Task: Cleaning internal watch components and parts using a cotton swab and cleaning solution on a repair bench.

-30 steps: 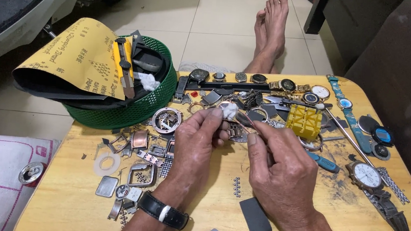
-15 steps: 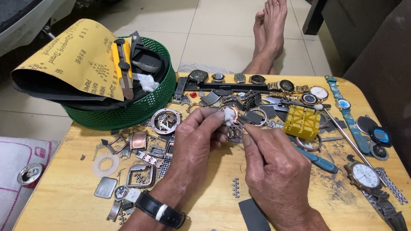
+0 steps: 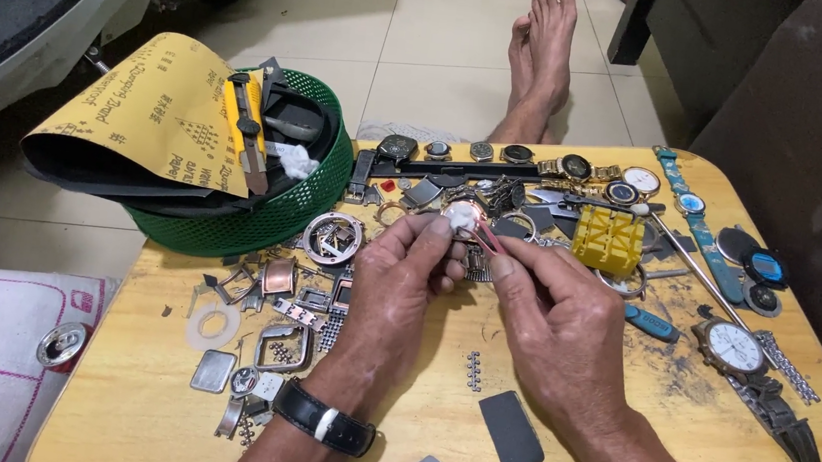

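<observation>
My left hand [image 3: 398, 290] pinches a small round watch case with a white face [image 3: 460, 216] above the wooden table [image 3: 672, 437]. My right hand [image 3: 563, 326] holds thin pink tweezers [image 3: 486, 240] whose tip touches the underside of that case. A black band sits on my left wrist. Just behind the hands lie several watches and watch parts, and a yellow case holder block [image 3: 608, 241] stands to the right of the tweezers.
A green basket [image 3: 272, 210] with sandpaper sheets, a yellow knife and tools stands at back left. Loose metal cases and bezels [image 3: 271, 328] lie left. A watch with a metal band [image 3: 736, 351] and blue straps lie right. My bare feet [image 3: 542, 43] rest on the tiled floor.
The hands stay together over the same spot. The watch case and tweezers have shifted only slightly between my fingers.
</observation>
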